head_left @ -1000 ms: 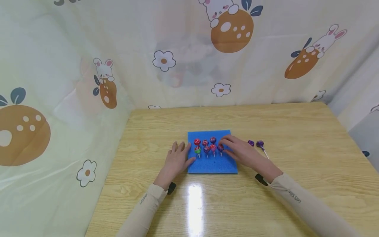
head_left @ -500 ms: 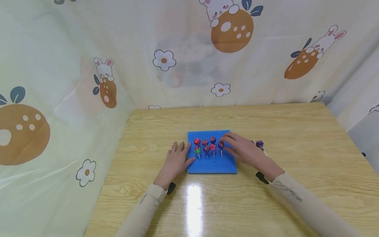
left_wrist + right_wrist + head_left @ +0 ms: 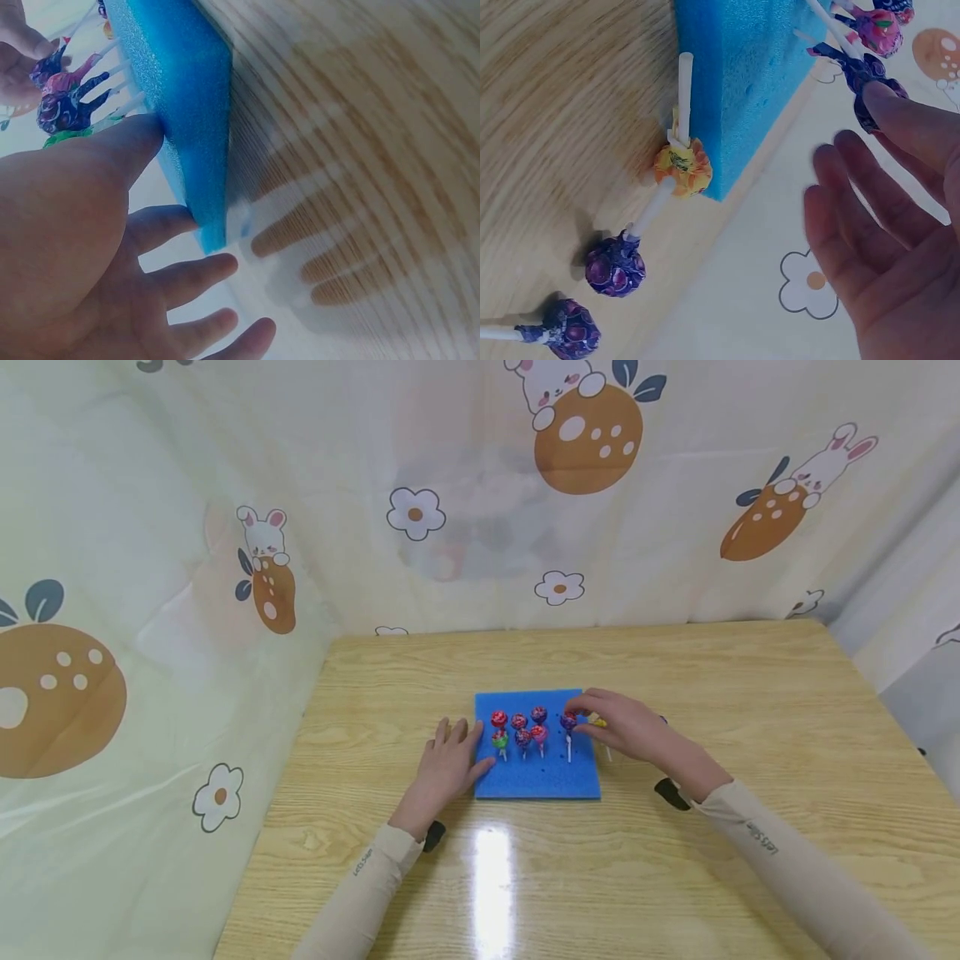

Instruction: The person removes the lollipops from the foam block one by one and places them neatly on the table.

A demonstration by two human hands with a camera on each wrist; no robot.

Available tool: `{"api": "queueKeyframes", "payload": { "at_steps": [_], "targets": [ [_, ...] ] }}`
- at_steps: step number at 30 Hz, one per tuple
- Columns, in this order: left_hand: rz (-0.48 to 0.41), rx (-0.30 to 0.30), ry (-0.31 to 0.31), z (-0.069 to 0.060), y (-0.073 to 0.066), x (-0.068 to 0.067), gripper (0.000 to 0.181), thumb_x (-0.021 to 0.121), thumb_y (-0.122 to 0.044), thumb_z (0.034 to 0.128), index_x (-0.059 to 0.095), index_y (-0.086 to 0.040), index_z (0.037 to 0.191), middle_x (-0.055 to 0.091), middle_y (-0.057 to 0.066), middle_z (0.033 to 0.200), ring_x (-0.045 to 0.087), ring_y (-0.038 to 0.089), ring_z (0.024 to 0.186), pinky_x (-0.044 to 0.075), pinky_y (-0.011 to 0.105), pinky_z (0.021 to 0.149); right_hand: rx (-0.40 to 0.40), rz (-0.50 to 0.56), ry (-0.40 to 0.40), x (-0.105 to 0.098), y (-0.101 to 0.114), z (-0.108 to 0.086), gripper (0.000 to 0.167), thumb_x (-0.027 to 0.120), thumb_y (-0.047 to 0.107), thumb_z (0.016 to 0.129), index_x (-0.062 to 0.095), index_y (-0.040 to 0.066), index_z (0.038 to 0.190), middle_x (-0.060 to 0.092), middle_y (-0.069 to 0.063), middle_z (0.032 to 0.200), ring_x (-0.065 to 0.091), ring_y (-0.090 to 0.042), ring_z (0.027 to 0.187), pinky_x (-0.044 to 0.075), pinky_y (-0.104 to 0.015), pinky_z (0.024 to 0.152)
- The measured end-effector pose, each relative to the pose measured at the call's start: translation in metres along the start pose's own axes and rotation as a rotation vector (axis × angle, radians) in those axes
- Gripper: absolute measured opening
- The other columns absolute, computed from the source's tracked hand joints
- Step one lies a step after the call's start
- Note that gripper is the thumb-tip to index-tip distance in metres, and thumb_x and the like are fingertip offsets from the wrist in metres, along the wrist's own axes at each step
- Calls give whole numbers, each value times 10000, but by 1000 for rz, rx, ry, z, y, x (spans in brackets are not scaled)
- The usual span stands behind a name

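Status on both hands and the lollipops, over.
Right hand pinching dark purple lollipop over blue foam block. Left hand touching block's edge. Three loose lollipops nearby; no obstruction seen.

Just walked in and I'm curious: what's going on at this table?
A person's right hand pinches a purple lollipop by its head over the blue foam. The left hand rests at the foam's left edge. Six other lollipops stand in the foam, while a yellow one and two purple ones lie on the table.

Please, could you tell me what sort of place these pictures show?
Probably an indoor tabletop workspace, though I cannot tell which room: a wood-grain table is backed by a rabbit-printed covering, and on it lies a blue foam block with several lollipops stuck in.
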State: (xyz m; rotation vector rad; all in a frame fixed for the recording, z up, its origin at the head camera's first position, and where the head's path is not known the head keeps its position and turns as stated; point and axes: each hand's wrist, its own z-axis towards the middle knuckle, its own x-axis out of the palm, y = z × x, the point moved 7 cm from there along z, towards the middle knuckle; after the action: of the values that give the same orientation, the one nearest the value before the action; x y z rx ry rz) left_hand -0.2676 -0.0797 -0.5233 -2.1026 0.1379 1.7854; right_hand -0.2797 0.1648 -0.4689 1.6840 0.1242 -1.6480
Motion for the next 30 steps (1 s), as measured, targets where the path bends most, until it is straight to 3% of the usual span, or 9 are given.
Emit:
{"api": "queueKeyframes", "payload": {
  "at_steps": [6,16,30],
  "targets": [
    [7,2,2,0,-1,-1,670,518,-511,1016,367,-165,1570,381,186,1590,238,456,1505,367,636,1125,36,106,43,1,-9,-2,288,700,139,949,663,77,1228,708,-67,1164,682,-285,1084,559,-495,936],
    [8,2,1,-1,-2,-2,668,528,-500,1015,374,-154,1566,383,189,1588,242,460,1502,370,637,1121,48,133,65,-3,-19,-4,281,690,162,958,679,96,1231,702,-71,1183,658,-291,1111,550,-516,928],
    [18,-2,-4,2,1,3,664,517,-507,1017,375,-162,1566,398,180,1582,255,454,1500,387,635,1109,118,189,87,-8,-36,-9,301,711,176,944,701,85,1231,696,-76,1174,662,-231,1042,580,-379,811]
  ]
}}
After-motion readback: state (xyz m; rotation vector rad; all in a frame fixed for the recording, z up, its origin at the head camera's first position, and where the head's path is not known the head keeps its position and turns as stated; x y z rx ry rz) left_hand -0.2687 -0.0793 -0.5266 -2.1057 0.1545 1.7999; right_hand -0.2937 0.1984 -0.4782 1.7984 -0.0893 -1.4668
